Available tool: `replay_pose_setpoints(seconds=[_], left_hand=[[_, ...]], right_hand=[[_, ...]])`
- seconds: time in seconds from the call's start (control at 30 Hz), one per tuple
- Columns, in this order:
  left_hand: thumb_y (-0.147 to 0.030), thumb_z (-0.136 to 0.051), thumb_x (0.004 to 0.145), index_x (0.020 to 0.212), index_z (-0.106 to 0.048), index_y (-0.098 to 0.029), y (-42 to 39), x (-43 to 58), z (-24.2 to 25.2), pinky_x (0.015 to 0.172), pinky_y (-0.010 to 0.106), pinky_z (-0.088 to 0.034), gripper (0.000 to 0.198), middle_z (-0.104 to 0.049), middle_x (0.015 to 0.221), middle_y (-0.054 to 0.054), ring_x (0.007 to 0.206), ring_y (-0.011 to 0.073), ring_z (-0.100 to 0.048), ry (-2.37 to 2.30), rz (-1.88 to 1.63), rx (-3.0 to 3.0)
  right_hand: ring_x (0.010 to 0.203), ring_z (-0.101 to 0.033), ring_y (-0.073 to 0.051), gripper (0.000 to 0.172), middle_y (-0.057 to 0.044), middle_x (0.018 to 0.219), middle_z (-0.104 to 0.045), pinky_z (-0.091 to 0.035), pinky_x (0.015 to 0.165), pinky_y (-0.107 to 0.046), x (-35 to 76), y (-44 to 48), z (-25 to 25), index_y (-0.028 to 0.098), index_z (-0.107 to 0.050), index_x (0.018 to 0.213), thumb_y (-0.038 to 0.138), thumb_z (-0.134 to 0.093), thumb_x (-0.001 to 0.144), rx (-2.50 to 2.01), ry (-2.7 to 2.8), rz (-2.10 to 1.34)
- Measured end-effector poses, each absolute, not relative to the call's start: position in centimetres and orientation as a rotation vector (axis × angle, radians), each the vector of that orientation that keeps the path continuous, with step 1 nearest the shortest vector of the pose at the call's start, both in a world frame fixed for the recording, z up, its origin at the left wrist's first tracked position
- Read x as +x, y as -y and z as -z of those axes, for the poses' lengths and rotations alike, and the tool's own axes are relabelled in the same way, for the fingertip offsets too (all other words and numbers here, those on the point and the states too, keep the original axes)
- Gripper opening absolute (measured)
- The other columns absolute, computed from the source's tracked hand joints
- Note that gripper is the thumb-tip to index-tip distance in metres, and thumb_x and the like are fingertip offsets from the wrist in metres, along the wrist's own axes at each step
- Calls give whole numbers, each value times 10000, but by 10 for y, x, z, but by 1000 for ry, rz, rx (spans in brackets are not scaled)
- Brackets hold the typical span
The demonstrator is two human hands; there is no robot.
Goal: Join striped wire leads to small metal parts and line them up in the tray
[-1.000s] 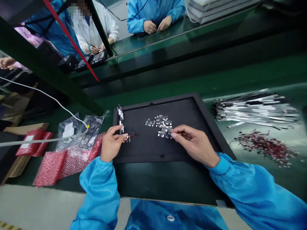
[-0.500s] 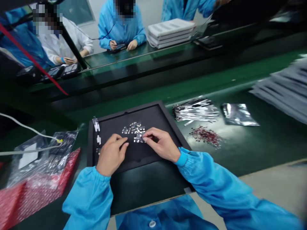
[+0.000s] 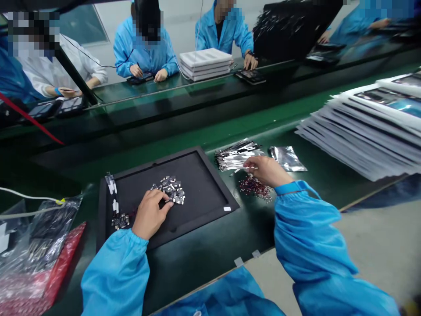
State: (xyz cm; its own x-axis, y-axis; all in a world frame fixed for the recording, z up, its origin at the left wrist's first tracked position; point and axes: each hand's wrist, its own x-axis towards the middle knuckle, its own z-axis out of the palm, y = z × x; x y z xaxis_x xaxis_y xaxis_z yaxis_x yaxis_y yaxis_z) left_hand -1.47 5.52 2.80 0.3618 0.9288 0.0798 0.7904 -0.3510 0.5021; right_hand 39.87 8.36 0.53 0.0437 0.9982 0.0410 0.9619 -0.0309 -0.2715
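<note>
My left hand (image 3: 153, 213) is over the black tray (image 3: 210, 210), thumb and forefinger pinched on what looks like the edge of a small circuit board. Just beyond its fingertips lies a loose pile of small circuit boards (image 3: 176, 188). My right hand (image 3: 269, 171) is outside the tray on the right, fingertips pinched at the near edge of a heap of silvery flex strips (image 3: 238, 153). Whether a strip is between them is hidden. Under that hand are scattered tiny dark-red parts (image 3: 255, 188). More boards (image 3: 120, 220) and white-backed strips (image 3: 112, 186) lie along the tray's left rim.
A silver pouch (image 3: 287, 159) lies behind my right hand, and a tall stack of white sheets (image 3: 358, 131) stands at the right. Clear bags (image 3: 49, 228) and red bubble wrap (image 3: 67, 259) lie at the left. Co-workers sit across the bench, beside stacked white trays (image 3: 205, 63).
My right hand has left the board pile and moved right to the strips. My left thumb and forefinger have come together near the pile. The head view has shifted right.
</note>
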Motion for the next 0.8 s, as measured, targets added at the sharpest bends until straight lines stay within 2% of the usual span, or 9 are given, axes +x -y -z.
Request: replay_pose_setpoints(seconds=[0.13, 0.23, 0.43, 0.67, 0.8], left_hand=[[-348, -668, 842, 776, -648, -212, -52, -16, -33, 777, 340, -477, 152, -687, 821, 13, 807, 206, -623, -1518, -520, 2071], [-402, -665, 844, 821, -667, -207, -47, -17, -31, 702, 295, -496, 197, -693, 777, 5, 733, 179, -643, -1510, -601, 1880], [-402, -662, 843, 1043, -708, -175, -45, -16, -19, 733, 290, -545, 307, -710, 821, 36, 758, 181, -690, -1462, -841, 1692], [-447, -718, 780, 960, -667, -145, -49, -14, -21, 717, 302, -586, 355, -692, 820, 45, 719, 185, -708, -1436, -907, 1436], [-529, -734, 734, 965, -674, -152, -51, -16, -26, 759, 332, -604, 446, -720, 841, 60, 753, 217, -727, -1472, -850, 1464]], right_hand=[[694, -653, -187, 129, -41, 758, -718, -440, 642, -253, 402, -92, -4, 188, -728, 816, 145, -606, 812, -2102, 2008, -237], [754, -658, -192, 127, -50, 811, -726, -442, 690, -254, 398, -102, -3, 185, -730, 837, 150, -609, 826, -2072, 2037, -229], [893, -651, -213, 165, -93, 950, -720, -440, 812, -269, 384, -123, 3, 159, -734, 927, 143, -577, 880, -2019, 2076, -184], [925, -626, -237, 147, -126, 980, -688, -431, 840, -301, 365, -144, 11, 146, -737, 976, 196, -617, 909, -1946, 2145, -162], [943, -612, -218, 110, -105, 977, -683, -412, 847, -291, 355, -147, 1, 157, -724, 950, 185, -622, 918, -1945, 2176, -131]])
